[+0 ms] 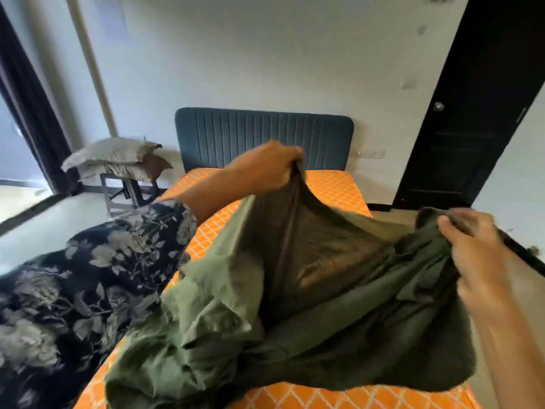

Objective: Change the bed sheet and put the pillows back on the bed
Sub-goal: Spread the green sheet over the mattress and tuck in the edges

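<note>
Holding a green sheet (295,290) over the bare mattress (333,184).
Left hand (265,166) and right hand (469,243) each grip an edge, cloth sagging between them.

The bed (333,187) shows a bare orange mattress with a white lattice print, a blue ribbed headboard (262,137) at its far edge. A crumpled green sheet (212,329) lies across its near half, partly lifted. A dark floral cover (88,290) is draped over its left edge.

Beside the bed's far left corner, a stool (126,191) carries two stacked grey pillows (118,157).
</note>
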